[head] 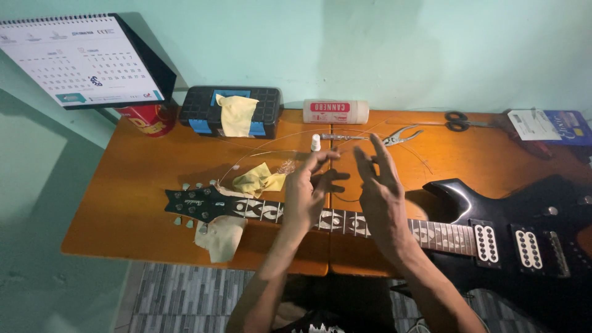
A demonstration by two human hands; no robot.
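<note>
Head view: two bare hands hover over one black guitar (493, 234) lying across one orange table (123, 203). Left hand (306, 191) has its fingers loosely curled, thumb and forefinger drawn narrow, perhaps pinching a thin string (265, 140); the wire is too fine to be sure. Right hand (379, 194) is spread wide, fingers up, holding nothing. Both float above the neck (345, 223), close together but apart.

The headstock (196, 203) lies at nine o'clock from the hands, the body at three o'clock. Three yellow cloths: one (259, 180) just at ten o'clock of the left hand, one (221, 237) under the headstock, one (234, 114) draped on the one black box (265, 105) at eleven o'clock. At twelve o'clock stand one small white bottle (315, 142), one white tube (335, 111) and one pair of pliers (398, 135). One pair of scissors (459, 121) sits at two o'clock; one calendar (80, 58) and one red can (147, 118) are far at ten o'clock.
</note>
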